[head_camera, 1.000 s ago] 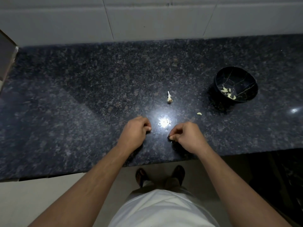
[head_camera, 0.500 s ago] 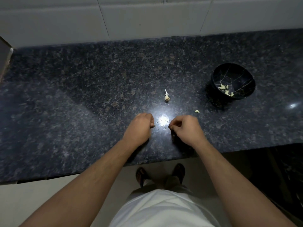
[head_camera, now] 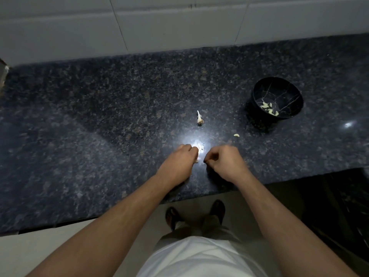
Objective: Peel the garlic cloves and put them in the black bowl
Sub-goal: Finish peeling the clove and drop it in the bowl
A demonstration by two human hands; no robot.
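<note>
Head view is showing two hands near the surface's front edge: left hand (head_camera: pixel 180 162) pinching one clove (head_camera: pixel 196 161), right hand (head_camera: pixel 225 161) curled, contents unclear. Picking skin with fingertips seems best. One loose clove (head_camera: pixel 236 135), one stem (head_camera: pixel 199 118), one black bowl (head_camera: pixel 277 99) holding several cloves.

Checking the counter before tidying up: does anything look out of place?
One loose clove lies on the counter short of the black bowl, apart from the cloves inside. A garlic stem scrap lies mid-counter.
</note>
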